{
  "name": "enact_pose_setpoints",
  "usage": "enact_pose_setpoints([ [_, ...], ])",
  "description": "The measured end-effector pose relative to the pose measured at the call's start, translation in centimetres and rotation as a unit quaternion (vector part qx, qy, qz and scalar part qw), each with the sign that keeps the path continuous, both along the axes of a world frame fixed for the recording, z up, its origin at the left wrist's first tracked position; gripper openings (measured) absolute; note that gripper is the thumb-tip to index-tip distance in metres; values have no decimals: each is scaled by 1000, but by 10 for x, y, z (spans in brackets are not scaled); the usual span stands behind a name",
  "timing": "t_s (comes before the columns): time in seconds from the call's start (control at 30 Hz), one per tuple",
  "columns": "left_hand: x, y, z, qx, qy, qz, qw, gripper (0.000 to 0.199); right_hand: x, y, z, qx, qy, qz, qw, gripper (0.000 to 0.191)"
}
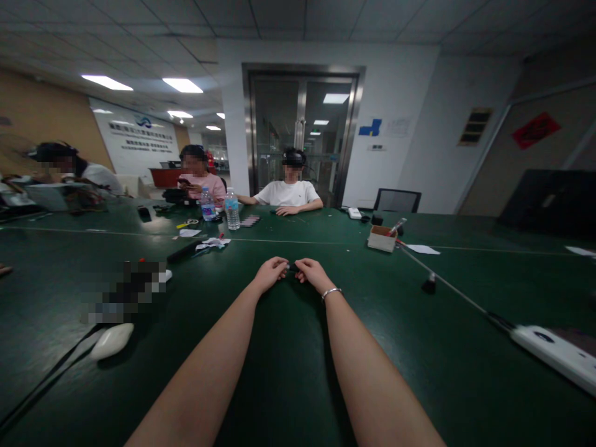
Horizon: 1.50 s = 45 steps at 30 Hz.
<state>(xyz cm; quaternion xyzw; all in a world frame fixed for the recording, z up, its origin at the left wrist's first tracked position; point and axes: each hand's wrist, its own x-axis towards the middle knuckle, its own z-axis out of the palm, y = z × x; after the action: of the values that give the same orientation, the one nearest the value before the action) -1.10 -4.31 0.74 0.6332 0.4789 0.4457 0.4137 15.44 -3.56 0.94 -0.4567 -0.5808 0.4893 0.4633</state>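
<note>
Both arms reach forward over a dark green table (pixel 288 347). My left hand (pixel 271 274) is closed in a pinch, its fingertips at the left end of a small dark object (pixel 293 267). From the other side, my right hand (pixel 314 274) pinches the same object; a silvery bracelet (pixel 331 293) circles that wrist. The object is too small and too covered by fingers for me to name its kind. A light-coloured bit shows by the left fingertips. The hands are close together, a little above or on the tabletop; I cannot tell which.
Left lie a blurred-out flat item (pixel 125 292) and a white rounded case (pixel 113 341). Farther off stand two water bottles (pixel 231 209). A small box (pixel 382 239), a cable (pixel 447 288) and a white power strip (pixel 554 354) are right. Several people sit around the table.
</note>
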Motion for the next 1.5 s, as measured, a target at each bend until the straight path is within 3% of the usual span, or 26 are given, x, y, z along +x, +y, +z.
enact_pose_setpoints([
  [1.0,-3,1,-4,53,9,-20,998,33,0,-2,1,-2,7,6,1000,13],
  [1.5,-1,0,-4,37,-10,-24,999,30,0,-1,1,-4,2,-1,1000,14],
])
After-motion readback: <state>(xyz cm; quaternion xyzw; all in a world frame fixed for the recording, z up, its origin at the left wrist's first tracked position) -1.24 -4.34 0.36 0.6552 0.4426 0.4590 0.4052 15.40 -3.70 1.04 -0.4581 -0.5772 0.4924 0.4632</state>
